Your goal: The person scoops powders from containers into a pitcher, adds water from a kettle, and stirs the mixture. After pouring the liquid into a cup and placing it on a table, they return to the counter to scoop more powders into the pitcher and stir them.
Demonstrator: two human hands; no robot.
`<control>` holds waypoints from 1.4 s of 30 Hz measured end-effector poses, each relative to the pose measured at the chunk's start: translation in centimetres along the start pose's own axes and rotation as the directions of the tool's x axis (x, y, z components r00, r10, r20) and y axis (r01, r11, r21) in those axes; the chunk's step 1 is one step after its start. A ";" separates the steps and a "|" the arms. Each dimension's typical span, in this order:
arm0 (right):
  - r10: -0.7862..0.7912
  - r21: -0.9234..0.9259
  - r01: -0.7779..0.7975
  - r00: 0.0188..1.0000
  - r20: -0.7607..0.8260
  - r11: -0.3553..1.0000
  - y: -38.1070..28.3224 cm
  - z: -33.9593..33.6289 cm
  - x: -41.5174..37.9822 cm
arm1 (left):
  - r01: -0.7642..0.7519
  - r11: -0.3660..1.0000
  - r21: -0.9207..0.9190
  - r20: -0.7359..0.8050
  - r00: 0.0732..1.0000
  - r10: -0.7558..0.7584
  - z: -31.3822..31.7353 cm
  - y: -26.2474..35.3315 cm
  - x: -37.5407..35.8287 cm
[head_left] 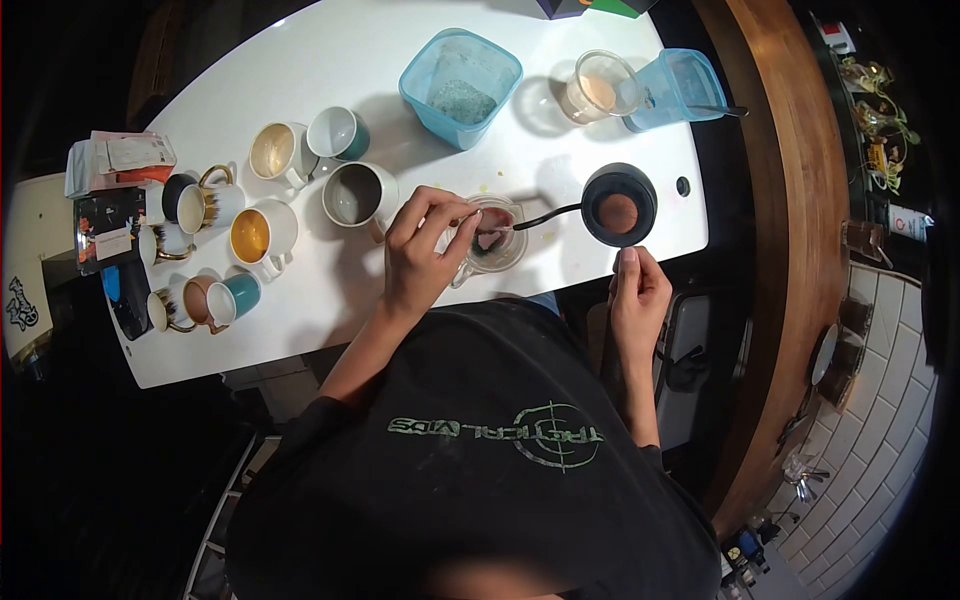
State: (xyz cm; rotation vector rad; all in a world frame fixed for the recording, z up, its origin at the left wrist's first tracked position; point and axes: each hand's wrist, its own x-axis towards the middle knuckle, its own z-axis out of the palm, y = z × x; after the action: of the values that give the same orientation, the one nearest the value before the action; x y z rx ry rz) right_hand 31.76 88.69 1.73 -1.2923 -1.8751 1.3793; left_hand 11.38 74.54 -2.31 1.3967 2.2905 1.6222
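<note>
My left hand (430, 245) is above a clear glass jug (518, 248), its thumb and fingertips pinched together over the rim. What they hold, if anything, is too small to make out. Dark and reddish contents show inside the jug. A dark curved spoon handle (550, 216) runs from the jug's mouth towards a black bowl (592, 215), which has a round brown patch inside. At the bowl's near rim, my right hand (640, 292) has its thumb on the edge and its fingers curled beneath.
Several cups stand on the left of the white table (330, 270), including a white mug (362, 195). Behind the jug is a blue tub (450, 58) of granules. A clear cup (600, 88) and a blue container (680, 90) with a spoon stand far right. Packets (125, 155) lie left.
</note>
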 end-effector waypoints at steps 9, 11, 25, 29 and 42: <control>-0.008 -0.071 0.009 1.000 0.019 0.997 -0.6 -0.6 0.0 | -0.011 1.000 0.018 0.010 1.000 0.011 0.0 -0.1 0.1; -0.008 -0.074 0.011 0.999 0.032 0.997 -0.8 -0.8 0.1 | -0.011 1.000 0.008 0.002 1.000 0.011 0.1 0.0 0.1; -0.180 -0.261 0.197 0.980 0.085 0.945 -3.4 -1.9 0.8 | 0.046 0.998 -0.045 0.010 0.999 -0.046 0.2 0.1 0.1; -0.178 -0.265 0.197 0.980 0.093 0.944 -3.7 -1.7 1.2 | 0.053 0.998 -0.034 0.055 0.997 -0.051 0.2 0.0 0.0; -0.222 -0.298 0.242 0.970 0.098 0.924 -4.4 -2.1 1.7 | 0.004 1.000 -0.024 0.140 0.990 -0.001 0.7 -0.4 1.1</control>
State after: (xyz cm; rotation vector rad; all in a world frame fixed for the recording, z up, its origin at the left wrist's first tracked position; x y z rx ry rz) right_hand 30.88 90.93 6.31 -1.1265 -2.2738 1.0458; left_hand 10.80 75.76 -2.46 1.4519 2.1873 1.4935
